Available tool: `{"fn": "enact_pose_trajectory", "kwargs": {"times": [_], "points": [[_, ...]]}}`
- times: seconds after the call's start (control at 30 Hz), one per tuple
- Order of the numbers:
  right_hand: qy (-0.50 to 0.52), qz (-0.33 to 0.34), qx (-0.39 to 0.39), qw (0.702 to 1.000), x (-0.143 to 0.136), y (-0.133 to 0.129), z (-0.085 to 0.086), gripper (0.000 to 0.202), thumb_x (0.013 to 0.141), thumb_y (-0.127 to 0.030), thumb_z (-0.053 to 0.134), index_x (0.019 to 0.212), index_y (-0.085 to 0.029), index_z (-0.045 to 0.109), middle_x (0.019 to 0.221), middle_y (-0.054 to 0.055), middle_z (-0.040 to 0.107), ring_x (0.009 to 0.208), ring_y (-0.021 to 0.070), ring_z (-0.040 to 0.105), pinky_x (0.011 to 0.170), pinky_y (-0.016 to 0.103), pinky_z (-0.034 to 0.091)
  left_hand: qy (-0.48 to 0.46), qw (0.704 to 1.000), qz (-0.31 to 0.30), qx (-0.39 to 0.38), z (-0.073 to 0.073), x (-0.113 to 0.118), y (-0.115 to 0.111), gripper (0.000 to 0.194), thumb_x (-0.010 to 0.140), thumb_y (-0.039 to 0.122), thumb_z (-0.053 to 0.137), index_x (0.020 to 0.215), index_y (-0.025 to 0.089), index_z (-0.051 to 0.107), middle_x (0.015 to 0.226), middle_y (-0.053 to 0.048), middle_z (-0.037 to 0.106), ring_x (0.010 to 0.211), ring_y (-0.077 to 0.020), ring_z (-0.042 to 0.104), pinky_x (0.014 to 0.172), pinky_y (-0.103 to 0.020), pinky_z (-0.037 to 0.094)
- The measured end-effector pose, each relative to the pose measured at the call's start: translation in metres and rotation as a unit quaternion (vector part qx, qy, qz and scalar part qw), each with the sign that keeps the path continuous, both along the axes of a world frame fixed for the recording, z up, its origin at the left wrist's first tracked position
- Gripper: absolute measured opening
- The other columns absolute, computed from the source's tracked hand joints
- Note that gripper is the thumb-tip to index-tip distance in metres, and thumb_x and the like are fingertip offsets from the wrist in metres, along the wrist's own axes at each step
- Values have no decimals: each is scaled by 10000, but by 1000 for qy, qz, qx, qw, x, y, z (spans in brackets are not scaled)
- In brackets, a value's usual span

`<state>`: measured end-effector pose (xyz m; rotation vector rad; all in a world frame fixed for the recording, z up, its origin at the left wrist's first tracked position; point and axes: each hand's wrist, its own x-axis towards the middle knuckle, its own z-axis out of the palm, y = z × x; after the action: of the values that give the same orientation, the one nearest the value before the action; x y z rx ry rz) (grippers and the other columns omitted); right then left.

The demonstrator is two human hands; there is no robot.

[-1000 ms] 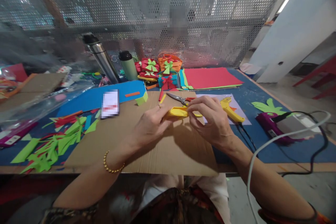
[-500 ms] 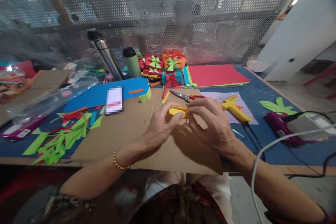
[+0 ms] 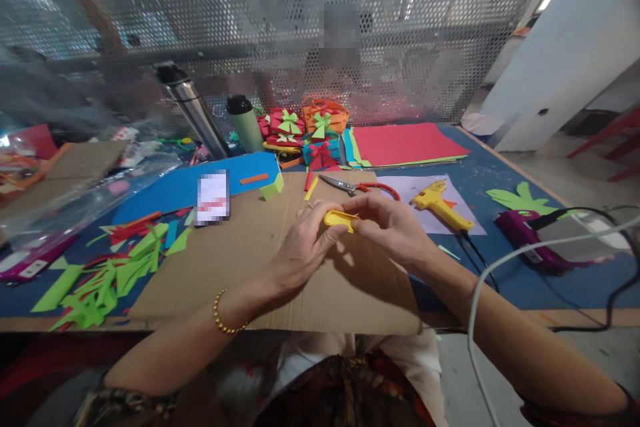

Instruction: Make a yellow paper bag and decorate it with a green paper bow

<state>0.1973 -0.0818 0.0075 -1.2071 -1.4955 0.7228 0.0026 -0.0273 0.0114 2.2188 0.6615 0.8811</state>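
A small yellow paper piece with raised, rounded edges [image 3: 341, 219] is held above the cardboard sheet [image 3: 240, 247]. My left hand [image 3: 303, 240] pinches its left end, the thumb lying along the near side. On its right end, the fingers and thumb of my right hand [image 3: 393, 227] are closed too. Just beyond my hands lie scissors with red handles [image 3: 373, 188], a yellow strip [image 3: 311, 189] and a red strip [image 3: 308, 179]. A yellow glue gun [image 3: 443, 205] rests on pale purple paper [image 3: 400, 187] to the right.
Green paper scraps [image 3: 120, 273] and a phone [image 3: 212, 197] are on the left. Behind stand a steel flask [image 3: 193, 107], a green bottle [image 3: 246, 123], small bow-trimmed paper boxes [image 3: 323, 153] and red sheets [image 3: 405, 143]. A white cable [image 3: 480, 293] crosses my right forearm.
My right hand has turned, and its raised fingers have closed down onto the right end of the yellow piece. My left hand keeps its hold. The whole view has shifted slightly.
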Motion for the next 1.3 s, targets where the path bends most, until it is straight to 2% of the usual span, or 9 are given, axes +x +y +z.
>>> {"fn": "enact_pose_trajectory", "kwargs": {"times": [0.13,0.27,0.5,0.6,0.73,0.83,0.93,1.07,1.3], "points": [[49,6,-10,999,1,-1,4,162,878,-304,691,1008,-220,738,1043,71,799,961,219,760,864,388,612,-11,1000,-8,9,-2,1,3,402,1064,566,483,1165,209,638,1130,-83,712,1054,-237,660,931,-387,513],[11,-20,-6,1000,0,-2,8,261,920,-428,695,1070,-220,741,1107,85,795,1031,240,749,877,402,604,-21,1000,-23,-3,-1,1,2,416,1062,572,490,1178,204,642,1163,-90,716,1082,-234,662,948,-381,510],[-97,-71,75,990,1,0,5,168,944,-279,636,1076,-238,731,1076,62,795,1003,220,744,910,405,595,-42,999,6,-25,1,1,3,446,1026,609,546,1116,194,681,1090,-92,728,1017,-238,666,911,-382,518],[-121,-95,117,981,6,-3,9,195,1014,-327,595,1144,-265,724,1138,59,789,1068,229,740,955,417,587,-91,991,17,-100,2,0,5,469,985,637,604,1074,188,708,1047,-87,735,955,-223,670,840,-346,531],[-146,-37,115,982,8,-2,6,431,963,-527,701,1312,-278,657,1264,105,758,1182,295,722,980,476,591,-192,949,-4,-250,1,3,6,533,934,677,658,1117,180,718,1049,-94,762,911,-213,696,760,-314,559],[-151,-47,137,978,8,2,0,601,856,-595,803,1321,-261,622,1226,127,756,1152,322,732,965,501,602,-251,915,-35,-313,1,7,8,575,918,702,664,1134,171,710,1111,-122,769,990,-242,714,824,-356,593],[-88,-84,149,981,13,6,-3,635,860,-607,793,1345,-259,578,1251,132,734,1146,296,728,1004,506,592,-277,895,-39,-349,3,9,14,537,978,660,603,1155,162,696,1170,-146,758,1143,-274,698,944,-413,594],[46,-79,72,993,21,11,-6,583,899,-619,744,1334,-265,584,1250,126,735,1121,260,738,988,485,606,-319,870,2,-376,6,8,28,483,1039,596,521,1201,165,667,1209,-155,739,1232,-286,674,996,-455,591],[125,99,-85,984,-8,16,-18,440,792,-533,848,1019,-216,643,993,70,756,868,214,767,755,389,664,-356,836,32,-417,5,8,37,459,1085,512,414,1260,160,650,1383,-163,683,1323,-283,631,1078,-465,568]]}}
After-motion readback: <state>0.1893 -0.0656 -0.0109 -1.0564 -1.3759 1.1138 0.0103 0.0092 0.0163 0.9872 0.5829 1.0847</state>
